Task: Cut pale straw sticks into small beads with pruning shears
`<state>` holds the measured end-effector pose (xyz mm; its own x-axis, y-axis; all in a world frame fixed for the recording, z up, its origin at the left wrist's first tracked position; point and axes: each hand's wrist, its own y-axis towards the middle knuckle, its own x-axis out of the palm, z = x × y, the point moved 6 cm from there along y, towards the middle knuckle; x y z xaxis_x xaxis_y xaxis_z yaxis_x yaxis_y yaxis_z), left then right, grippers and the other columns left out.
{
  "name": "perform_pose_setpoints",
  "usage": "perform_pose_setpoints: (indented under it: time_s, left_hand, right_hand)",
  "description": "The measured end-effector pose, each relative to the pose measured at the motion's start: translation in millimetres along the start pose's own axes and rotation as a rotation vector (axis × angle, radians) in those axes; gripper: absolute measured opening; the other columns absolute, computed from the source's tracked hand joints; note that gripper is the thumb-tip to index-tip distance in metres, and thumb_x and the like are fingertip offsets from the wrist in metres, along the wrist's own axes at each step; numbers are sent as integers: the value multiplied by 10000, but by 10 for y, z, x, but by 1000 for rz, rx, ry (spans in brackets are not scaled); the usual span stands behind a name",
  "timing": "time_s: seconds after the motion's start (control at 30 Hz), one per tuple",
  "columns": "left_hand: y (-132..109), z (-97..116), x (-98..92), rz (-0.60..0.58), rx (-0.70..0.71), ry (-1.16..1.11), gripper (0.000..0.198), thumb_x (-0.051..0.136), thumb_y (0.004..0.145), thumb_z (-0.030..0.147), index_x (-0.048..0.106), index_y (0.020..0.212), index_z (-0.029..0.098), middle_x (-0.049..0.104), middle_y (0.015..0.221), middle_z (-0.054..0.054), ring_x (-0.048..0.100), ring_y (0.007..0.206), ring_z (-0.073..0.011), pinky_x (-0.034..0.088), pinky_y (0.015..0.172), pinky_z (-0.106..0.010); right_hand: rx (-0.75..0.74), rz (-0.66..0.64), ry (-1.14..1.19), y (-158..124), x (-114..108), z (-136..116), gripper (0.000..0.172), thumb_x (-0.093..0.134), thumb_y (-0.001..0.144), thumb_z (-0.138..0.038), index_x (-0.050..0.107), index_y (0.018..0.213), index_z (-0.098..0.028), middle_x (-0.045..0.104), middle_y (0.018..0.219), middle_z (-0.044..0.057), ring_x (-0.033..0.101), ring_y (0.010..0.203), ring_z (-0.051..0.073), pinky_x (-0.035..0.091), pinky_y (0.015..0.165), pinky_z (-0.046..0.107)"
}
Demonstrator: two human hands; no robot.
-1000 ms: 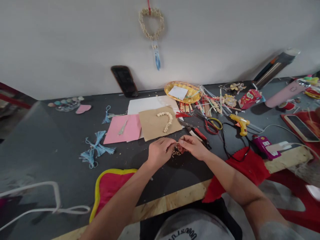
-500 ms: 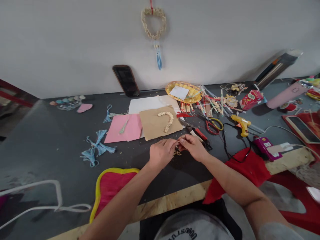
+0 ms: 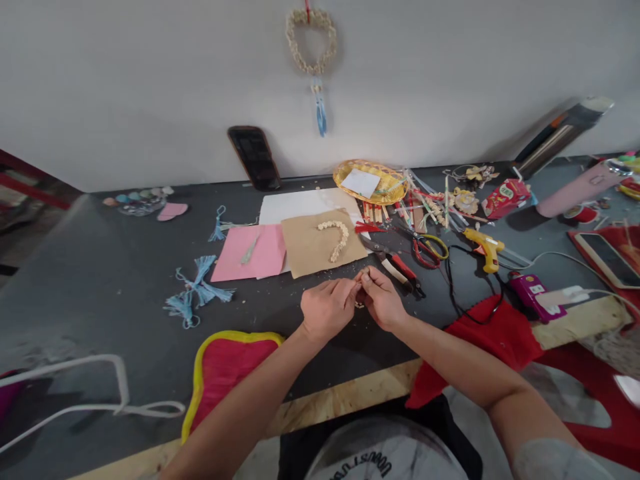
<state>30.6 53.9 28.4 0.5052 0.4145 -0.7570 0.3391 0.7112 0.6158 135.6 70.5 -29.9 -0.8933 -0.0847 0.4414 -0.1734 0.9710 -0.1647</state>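
Observation:
My left hand and my right hand meet above the dark tabletop, fingertips pinched together. Whatever lies between them is too small and hidden to name. Under the fingers, small pale bits show on the table, mostly covered by the hands. Just beyond, a hook-shaped curve of cream-coloured pieces rests on a sheet of brown paper. Red-handled pliers lie close to my right hand. A pink sheet with a pale tassel sits to the left of the brown paper.
Blue tassels lie at left. A wicker basket, scissors, a yellow glue gun and a pink bottle stand or lie toward the right. A phone leans on the wall below a hanging heart wreath.
The hands have drawn slightly closer together, and the right fingers are raised a little. More of the pale bits beneath are covered. The view has shifted slightly.

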Motion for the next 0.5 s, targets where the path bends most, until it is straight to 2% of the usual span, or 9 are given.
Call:
perform_pose_setpoints:
  time_s: [0.1, 0.2, 0.3, 0.4, 0.5]
  left_hand:
    - [-4, -1, 13, -18, -8, -3, 266, 516, 913, 257, 639, 683, 200, 679, 587, -9, 626, 559, -139, 337, 518, -269]
    - [1, -24, 43, -40, -20, -4, 271, 503, 922, 265, 651, 703, 205, 692, 607, -13, 640, 585, -139, 362, 532, -258]
    - [15, -64, 72, -43, -29, -35, 274, 501, 932, 279, 660, 723, 198, 704, 629, -17, 650, 599, -140, 388, 543, -245]
    - [24, -140, 108, -57, -69, -117, 255, 499, 940, 296, 678, 786, 199, 733, 708, -26, 673, 662, -144, 439, 597, -233]
    - [20, -262, 120, -54, -147, -191, 221, 505, 936, 295, 682, 851, 194, 747, 780, -39, 682, 707, -146, 472, 647, -230]
  right_hand:
    - [30, 11, 12, -14, 39, -1, 349, 662, 739, -532, 478, 753, -236, 421, 643, -51, 390, 563, 113, 357, 535, 241]
    - [6, 19, -21, -13, 26, -5, 351, 623, 774, -554, 465, 766, -240, 426, 655, -51, 404, 569, 115, 374, 547, 248]
    - [-94, -21, -229, 0, -27, -88, 333, 543, 852, -560, 490, 785, -239, 455, 668, -43, 438, 597, 121, 393, 580, 260]
    - [-188, -98, -516, 18, -106, -228, 325, 449, 917, -549, 551, 892, -242, 515, 703, -23, 496, 640, 138, 416, 621, 281]
    - [-303, -11, -683, 46, -284, -444, 349, 398, 945, -532, 576, 945, -232, 560, 728, -5, 516, 625, 139, 411, 608, 281]
